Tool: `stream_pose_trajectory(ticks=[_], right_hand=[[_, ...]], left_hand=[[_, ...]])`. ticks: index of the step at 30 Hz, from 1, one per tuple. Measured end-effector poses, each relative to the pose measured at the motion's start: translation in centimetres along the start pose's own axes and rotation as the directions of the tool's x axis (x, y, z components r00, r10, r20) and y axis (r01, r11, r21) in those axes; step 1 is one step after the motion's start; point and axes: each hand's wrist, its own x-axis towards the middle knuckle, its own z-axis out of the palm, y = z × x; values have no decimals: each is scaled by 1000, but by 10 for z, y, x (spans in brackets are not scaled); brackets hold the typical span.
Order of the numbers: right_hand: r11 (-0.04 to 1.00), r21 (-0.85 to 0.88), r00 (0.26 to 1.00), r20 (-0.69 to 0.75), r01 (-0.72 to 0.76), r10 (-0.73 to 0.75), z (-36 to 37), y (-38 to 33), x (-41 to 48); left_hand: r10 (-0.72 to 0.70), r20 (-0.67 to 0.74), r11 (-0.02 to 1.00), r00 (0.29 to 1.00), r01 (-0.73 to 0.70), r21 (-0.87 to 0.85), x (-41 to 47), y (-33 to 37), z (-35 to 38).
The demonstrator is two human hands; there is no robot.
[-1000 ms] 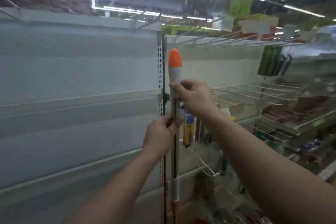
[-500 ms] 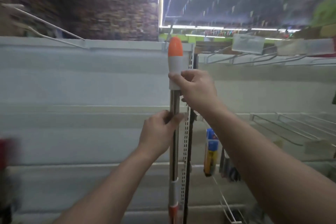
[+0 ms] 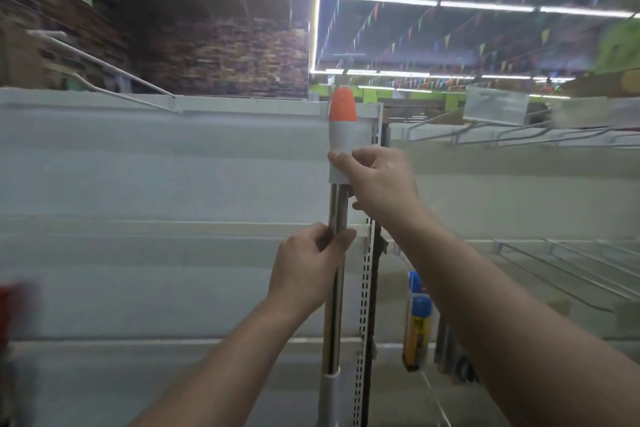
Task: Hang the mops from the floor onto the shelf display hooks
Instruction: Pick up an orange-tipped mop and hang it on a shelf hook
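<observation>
We see one mop handle (image 3: 337, 204), held straight up in front of the white shelf wall (image 3: 138, 184). Its orange tip (image 3: 343, 109) is by the shelf's top edge. We use two hands. Our left hand (image 3: 308, 274) wraps tight round the shiny pole (image 3: 334, 315). Our right hand (image 3: 377, 184) pinches the white grip (image 3: 341, 139) higher up. Both holds look the same as a moment ago.
</observation>
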Motion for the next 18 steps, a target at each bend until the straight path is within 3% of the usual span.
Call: stream_pose_trajectory(ticks=[18], right_hand=[[999, -25, 999, -33, -32, 31, 17, 18, 12]], left_hand=[[-20, 36, 992, 999, 24, -128, 21, -29, 11]])
